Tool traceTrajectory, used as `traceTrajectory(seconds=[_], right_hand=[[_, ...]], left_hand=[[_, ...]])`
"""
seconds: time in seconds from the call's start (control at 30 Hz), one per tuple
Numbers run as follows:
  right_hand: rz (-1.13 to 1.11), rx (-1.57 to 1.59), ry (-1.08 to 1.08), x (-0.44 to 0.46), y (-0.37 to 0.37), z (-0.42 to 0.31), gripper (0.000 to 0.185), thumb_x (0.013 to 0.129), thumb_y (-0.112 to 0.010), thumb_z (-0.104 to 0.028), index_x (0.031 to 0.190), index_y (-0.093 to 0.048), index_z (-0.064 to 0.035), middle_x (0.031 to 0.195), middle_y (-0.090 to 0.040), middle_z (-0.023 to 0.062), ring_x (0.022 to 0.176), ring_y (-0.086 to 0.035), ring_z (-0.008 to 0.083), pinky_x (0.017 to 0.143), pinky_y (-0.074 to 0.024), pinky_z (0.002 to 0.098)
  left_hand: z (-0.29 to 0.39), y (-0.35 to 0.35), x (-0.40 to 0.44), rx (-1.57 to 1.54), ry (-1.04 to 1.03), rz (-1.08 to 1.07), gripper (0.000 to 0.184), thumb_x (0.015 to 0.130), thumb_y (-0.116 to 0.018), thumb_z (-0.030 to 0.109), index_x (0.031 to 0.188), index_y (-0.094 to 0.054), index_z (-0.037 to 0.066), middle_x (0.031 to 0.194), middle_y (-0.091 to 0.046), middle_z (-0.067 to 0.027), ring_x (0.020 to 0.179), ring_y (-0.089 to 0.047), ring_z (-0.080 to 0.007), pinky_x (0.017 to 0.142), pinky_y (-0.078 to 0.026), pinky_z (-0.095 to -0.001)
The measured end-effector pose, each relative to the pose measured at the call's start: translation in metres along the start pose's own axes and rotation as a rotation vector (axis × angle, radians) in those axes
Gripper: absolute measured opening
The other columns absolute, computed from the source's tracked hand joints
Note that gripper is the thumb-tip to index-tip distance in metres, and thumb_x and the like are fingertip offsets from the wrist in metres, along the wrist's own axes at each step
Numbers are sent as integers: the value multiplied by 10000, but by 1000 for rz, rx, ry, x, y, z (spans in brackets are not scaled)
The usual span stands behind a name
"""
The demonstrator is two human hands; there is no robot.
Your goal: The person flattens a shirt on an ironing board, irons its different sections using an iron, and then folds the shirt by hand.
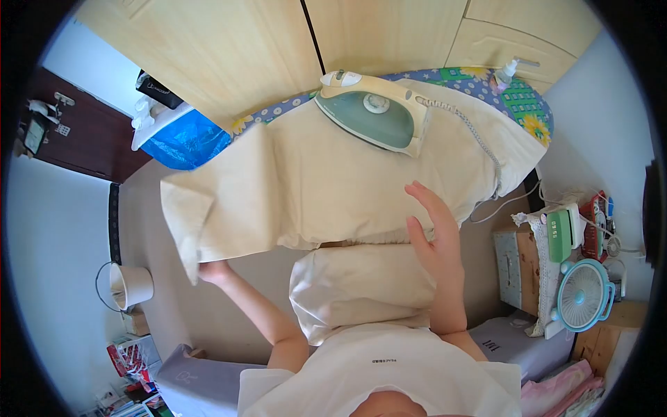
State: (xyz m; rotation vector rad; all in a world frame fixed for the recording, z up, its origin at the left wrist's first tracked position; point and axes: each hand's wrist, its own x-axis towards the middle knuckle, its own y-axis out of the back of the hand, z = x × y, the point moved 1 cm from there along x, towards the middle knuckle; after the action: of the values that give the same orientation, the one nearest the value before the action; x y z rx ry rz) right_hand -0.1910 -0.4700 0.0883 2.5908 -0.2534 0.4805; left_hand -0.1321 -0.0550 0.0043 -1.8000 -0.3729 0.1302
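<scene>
A large cream cloth garment (333, 187) lies spread over the ironing board, its left end folded over and hanging past the edge. My left hand (212, 272) is at that hanging lower edge, closed on the cloth, with its fingers mostly hidden behind the fabric. My right hand (438, 233) is raised near the garment's front edge, fingers stretched out and thumb apart, holding nothing. A green and cream iron (375, 115) rests on the garment toward the back, its cord running off to the right.
The patterned ironing board (524, 104) carries a spray bottle (505, 75) at its right end. Behind stand wooden cabinets (389, 35). A blue bag (186, 141) is at the back left. On the right are a small fan (582, 295) and a green clock (558, 236). A bin (130, 286) stands left.
</scene>
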Motion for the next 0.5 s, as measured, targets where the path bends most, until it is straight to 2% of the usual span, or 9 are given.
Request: traceTrajectory(seconds=[0.07,0.1,0.17,0.2,0.27,0.37,0.43,0.47,0.5], right_hand=[[-51,-88,-33,-6,-4,21,411,787,-575,-53,1186,-486,-11,1205,-520,141,1173,-445,319,981,-335,381],[-112,-203,-52,-8,-7,32,423,796,-584,-100,1197,-481,-15,1235,-496,140,1196,-415,324,995,-316,391],[-182,-317,-61,-12,-12,50,439,804,-592,-147,1207,-475,-20,1266,-471,139,1218,-385,328,1008,-297,402],[-194,-336,-71,-15,-14,57,454,815,-583,-186,1221,-466,-21,1292,-446,135,1238,-358,326,1016,-282,408],[-214,-352,-80,-19,-16,61,471,825,-575,-224,1234,-458,-23,1318,-421,131,1257,-331,324,1024,-267,415],[-208,-474,-74,-24,-18,60,476,834,-564,-246,1245,-457,-32,1345,-393,123,1268,-313,324,1025,-263,418],[-213,-515,-65,-24,-17,59,471,836,-563,-256,1244,-463,-42,1345,-396,114,1272,-312,315,1034,-249,420],[-212,-523,-70,-26,-14,59,471,836,-563,-256,1244,-463,-42,1345,-396,114,1272,-312,315,1034,-249,420],[-258,-434,-122,-27,-10,61,474,835,-564,-258,1248,-461,-48,1349,-392,114,1277,-309,308,1043,-235,418]], left_hand=[[49,14,11,210,86,-37,594,895,-386,303,1369,-210,-9,1449,-156,-168,1331,-150,-324,1095,-77,-477],[66,23,18,213,82,-35,594,895,-386,303,1369,-210,-9,1449,-156,-168,1331,-150,-324,1095,-77,-477],[87,38,24,252,-64,154,610,891,-368,316,1372,-195,-18,1462,-111,-160,1341,-116,-318,1093,-50,-488],[83,40,23,658,-167,293,603,896,-341,326,1367,-202,-23,1457,-134,-163,1337,-132,-330,1092,-59,-495],[112,74,32,611,-274,320,602,894,-339,330,1363,-210,-25,1452,-153,-166,1330,-151,-337,1089,-68,-503],[119,111,30,654,-383,398,582,900,-317,344,1354,-245,-12,1422,-235,-177,1307,-210,-358,1077,-90,-536],[88,124,13,577,-248,644,617,888,-310,432,1357,-269,33,1410,-261,-167,1310,-210,-342,1074,-109,-535],[63,122,1,573,-241,649,617,888,-310,432,1357,-269,33,1410,-261,-167,1310,-210,-342,1074,-109,-535],[30,111,-16,474,-170,631,661,869,-302,502,1362,-271,64,1409,-264,-156,1316,-198,-329,1075,-121,-526]])
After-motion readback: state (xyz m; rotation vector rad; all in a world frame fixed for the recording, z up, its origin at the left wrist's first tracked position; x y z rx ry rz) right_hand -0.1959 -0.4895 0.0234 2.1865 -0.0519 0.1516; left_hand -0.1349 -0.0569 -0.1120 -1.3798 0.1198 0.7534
